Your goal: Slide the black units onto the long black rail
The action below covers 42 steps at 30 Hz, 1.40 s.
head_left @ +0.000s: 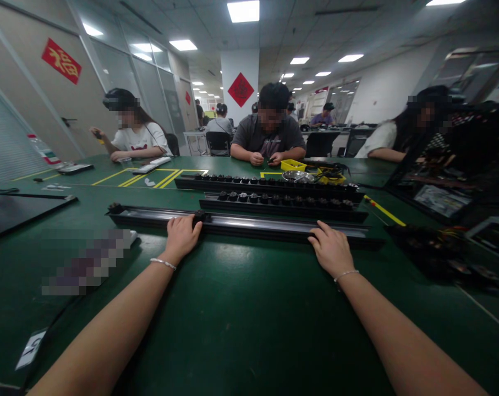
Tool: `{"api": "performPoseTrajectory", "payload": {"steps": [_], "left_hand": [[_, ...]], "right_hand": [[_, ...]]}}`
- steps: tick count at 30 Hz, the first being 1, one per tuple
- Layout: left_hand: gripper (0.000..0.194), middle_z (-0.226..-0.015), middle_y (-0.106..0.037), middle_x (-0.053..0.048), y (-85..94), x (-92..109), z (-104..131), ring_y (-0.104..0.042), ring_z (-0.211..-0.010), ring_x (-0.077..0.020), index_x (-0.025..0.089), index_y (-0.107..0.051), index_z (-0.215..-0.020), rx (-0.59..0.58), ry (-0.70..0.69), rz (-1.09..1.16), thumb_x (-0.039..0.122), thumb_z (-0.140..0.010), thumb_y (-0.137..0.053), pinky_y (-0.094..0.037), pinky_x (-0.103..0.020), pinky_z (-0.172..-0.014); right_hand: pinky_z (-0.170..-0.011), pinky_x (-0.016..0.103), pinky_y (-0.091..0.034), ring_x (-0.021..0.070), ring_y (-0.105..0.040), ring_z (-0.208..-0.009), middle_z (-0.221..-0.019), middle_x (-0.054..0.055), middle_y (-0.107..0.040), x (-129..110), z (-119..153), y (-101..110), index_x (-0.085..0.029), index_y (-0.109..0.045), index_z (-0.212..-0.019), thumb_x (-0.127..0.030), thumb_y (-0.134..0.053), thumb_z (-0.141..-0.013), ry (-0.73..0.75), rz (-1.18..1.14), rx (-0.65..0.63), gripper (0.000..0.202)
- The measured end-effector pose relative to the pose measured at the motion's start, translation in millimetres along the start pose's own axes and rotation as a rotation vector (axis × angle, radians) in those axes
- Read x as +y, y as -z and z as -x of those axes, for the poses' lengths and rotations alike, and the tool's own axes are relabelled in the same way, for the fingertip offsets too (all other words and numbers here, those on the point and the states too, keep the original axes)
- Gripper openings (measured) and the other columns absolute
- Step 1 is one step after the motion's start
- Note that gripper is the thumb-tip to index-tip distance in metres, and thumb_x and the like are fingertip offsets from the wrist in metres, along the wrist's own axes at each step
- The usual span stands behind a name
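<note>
Long black rail (257,223): lies crosswise under my fingers, reaching beyond both hands.
Left hand (181,237): fingers half-curled at its near edge, beside a small black part (200,216); I cannot tell whether they grip it.
Right hand (332,250): fingers loosely spread, resting on the rail.
Part-filled rails (286,208): two, just past my fingertips.

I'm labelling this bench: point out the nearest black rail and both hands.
Nearest black rail (257,222), head view: shiny inner channel.
Left hand (182,236), head view: its back.
Right hand (332,250), head view: its back.
</note>
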State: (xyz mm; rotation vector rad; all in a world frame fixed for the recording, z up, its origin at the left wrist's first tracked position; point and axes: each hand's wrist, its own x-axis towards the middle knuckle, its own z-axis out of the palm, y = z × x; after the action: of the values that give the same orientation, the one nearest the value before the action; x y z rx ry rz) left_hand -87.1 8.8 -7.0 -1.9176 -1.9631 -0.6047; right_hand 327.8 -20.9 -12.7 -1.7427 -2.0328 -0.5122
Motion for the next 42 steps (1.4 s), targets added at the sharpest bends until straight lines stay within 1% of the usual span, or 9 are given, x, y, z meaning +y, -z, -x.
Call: {"api": "performPoseTrajectory", "payload": {"steps": [5,12,16,23,30,35,38,42], "left_hand": [[0.05,-0.112,-0.066,-0.017,-0.7,3.2,0.4,-0.055,-0.11,-0.0288,0.008,-0.058,-0.118,0.0,-0.019,0.001,0.042,-0.091,-0.032,-0.03,-0.045,-0.103],[0.05,-0.111,-0.066,-0.017,-1.5,2.6,1.0,-0.055,-0.11,-0.0288,0.009,-0.058,-0.118,0.007,-0.03,0.005,0.042,-0.091,-0.031,-0.031,-0.045,-0.102],[0.05,-0.112,-0.066,-0.017,-1.9,2.5,0.6,-0.055,-0.11,-0.0289,0.01,-0.058,-0.118,0.009,-0.03,0.012,0.043,-0.091,-0.032,-0.031,-0.046,-0.102],[0.049,-0.114,-0.065,-0.016,-2.2,1.7,0.5,-0.054,-0.111,-0.0284,0.011,-0.057,-0.118,-0.007,-0.045,0.007,0.043,-0.091,-0.031,-0.029,-0.046,-0.103],[0.045,-0.118,-0.065,-0.012,-0.9,2.4,0.8,-0.053,-0.114,-0.0265,0.017,-0.058,-0.119,-0.023,-0.025,0.021,0.042,-0.09,-0.033,-0.027,-0.045,-0.105],[0.046,-0.12,-0.063,-0.012,0.3,4.5,1.8,-0.051,-0.116,-0.0278,0.017,-0.059,-0.119,-0.03,-0.023,0.049,0.043,-0.089,-0.036,-0.026,-0.048,-0.106],[0.048,-0.122,-0.062,-0.013,0.8,7.0,2.6,-0.05,-0.117,-0.0289,0.015,-0.057,-0.121,-0.04,-0.007,0.076,0.043,-0.088,-0.037,-0.024,-0.05,-0.107],[0.05,-0.122,-0.061,-0.013,1.7,9.9,3.4,-0.05,-0.118,-0.0287,0.015,-0.05,-0.128,-0.048,0.017,0.127,0.042,-0.088,-0.039,-0.022,-0.051,-0.107]], "right_hand": [[-0.09,0.043,-0.04,0.0258,-0.056,-0.103,-0.127,0.013,-0.056,1.1,0.4,0.3,-0.018,-0.065,-0.102,-0.034,-0.037,-0.091,0.011,0.006,0.004,0.034],[-0.093,0.045,-0.038,0.0265,-0.055,-0.106,-0.128,0.014,-0.056,1.1,-0.1,1.7,-0.017,-0.063,-0.106,-0.034,-0.038,-0.09,-0.008,-0.041,-0.008,0.034],[-0.095,0.047,-0.037,0.0266,-0.055,-0.108,-0.127,0.015,-0.056,0.9,-0.1,1.7,-0.015,-0.062,-0.101,-0.032,-0.04,-0.089,-0.037,-0.087,-0.017,0.031],[-0.094,0.048,-0.037,0.0267,-0.055,-0.106,-0.125,0.015,-0.057,2.0,0.4,0.7,-0.016,-0.062,-0.099,-0.033,-0.038,-0.089,-0.015,-0.102,0.0,0.031],[-0.093,0.048,-0.037,0.0264,-0.056,-0.103,-0.123,0.014,-0.059,6.9,-0.4,-5.2,-0.019,-0.064,-0.099,-0.033,-0.038,-0.088,0.012,-0.097,0.029,0.032],[-0.092,0.046,-0.037,0.0264,-0.055,-0.105,-0.123,0.014,-0.059,7.8,-1.0,-6.2,-0.018,-0.066,-0.099,-0.033,-0.038,-0.089,0.008,-0.091,0.028,0.033],[-0.094,0.046,-0.037,0.0264,-0.055,-0.106,-0.123,0.014,-0.059,7.2,-0.9,-5.5,-0.018,-0.066,-0.101,-0.033,-0.039,-0.089,0.002,-0.094,0.031,0.034],[-0.095,0.047,-0.037,0.0262,-0.055,-0.107,-0.122,0.013,-0.06,6.6,-0.9,-4.3,-0.018,-0.066,-0.103,-0.032,-0.039,-0.088,0.009,-0.096,0.023,0.034]]}}
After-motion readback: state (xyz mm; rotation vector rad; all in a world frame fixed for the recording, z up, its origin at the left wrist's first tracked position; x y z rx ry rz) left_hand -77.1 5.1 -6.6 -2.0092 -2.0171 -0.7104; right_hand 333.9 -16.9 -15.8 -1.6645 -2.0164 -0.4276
